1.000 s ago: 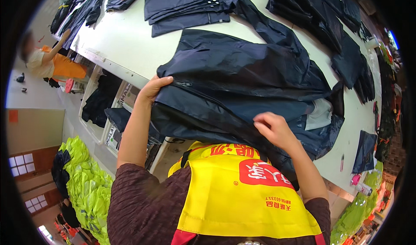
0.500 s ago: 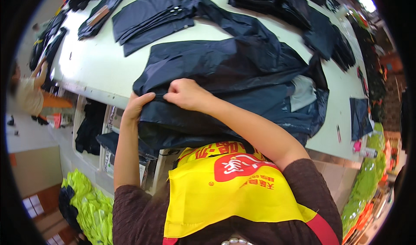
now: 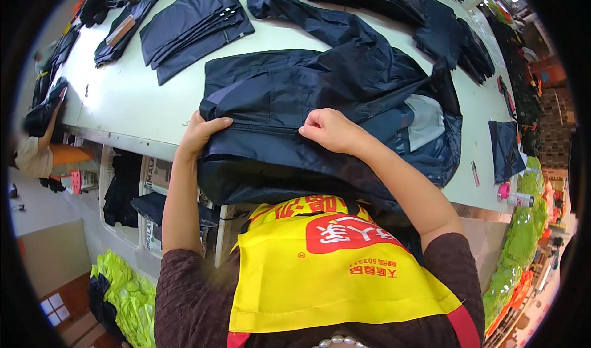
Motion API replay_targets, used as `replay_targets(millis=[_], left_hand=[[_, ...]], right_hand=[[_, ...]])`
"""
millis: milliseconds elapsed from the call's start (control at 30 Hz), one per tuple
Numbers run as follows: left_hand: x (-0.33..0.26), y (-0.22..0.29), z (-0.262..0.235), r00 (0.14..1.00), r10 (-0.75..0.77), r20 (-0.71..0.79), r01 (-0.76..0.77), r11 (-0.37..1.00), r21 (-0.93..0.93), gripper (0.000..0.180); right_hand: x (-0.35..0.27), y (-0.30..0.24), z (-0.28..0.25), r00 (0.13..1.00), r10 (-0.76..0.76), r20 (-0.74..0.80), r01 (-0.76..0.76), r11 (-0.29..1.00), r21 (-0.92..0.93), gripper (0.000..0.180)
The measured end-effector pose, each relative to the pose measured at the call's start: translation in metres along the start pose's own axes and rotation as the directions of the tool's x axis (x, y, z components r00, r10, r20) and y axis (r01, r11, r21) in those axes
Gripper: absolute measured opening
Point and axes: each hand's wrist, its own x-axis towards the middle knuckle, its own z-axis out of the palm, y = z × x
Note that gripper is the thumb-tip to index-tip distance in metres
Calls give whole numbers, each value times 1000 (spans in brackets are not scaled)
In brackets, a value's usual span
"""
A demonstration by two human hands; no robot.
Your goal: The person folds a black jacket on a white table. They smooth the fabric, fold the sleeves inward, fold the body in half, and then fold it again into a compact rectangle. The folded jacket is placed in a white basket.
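Note:
A dark navy jacket (image 3: pixel 351 83) lies spread on the table in front of me, one sleeve stretching toward the far side. Its zipper (image 3: pixel 265 128) runs in a line between my two hands. At the left end my left hand (image 3: pixel 204 132) grips the jacket's edge, thumb on top and fingers hidden underneath. My right hand (image 3: pixel 332 131) is closed in a pinch on the zipper; the pull itself is hidden by the fingers. A whitish-grey patch of lining (image 3: pixel 425 121) shows at the jacket's right part.
Folded dark garments (image 3: pixel 191 25) lie at the far left of the white table (image 3: pixel 129 111), with more stacks (image 3: pixel 369 0) at the far right. Small snips (image 3: pixel 474 173) and a bottle (image 3: pixel 522 198) are near the right edge. Shelves (image 3: pixel 138 191) sit below; another person (image 3: pixel 37 151) stands left.
My right hand has moved right along the zipper, away from my left hand, and a straight stretch of zipper now shows between them. The left hand keeps its grip on the edge.

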Motion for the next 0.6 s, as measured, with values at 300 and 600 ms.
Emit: replay_targets(millis=[300,600], left_hand=[[-36,-9,-11,997,49,-58,-69,897,-437,60],[-54,12,41,998,54,-36,-65,845,-531,69]], right_hand=[[3,-21,20,996,70,64,-91,894,438,29],[-15,-17,39,965,22,-260,-44,996,-77,25]])
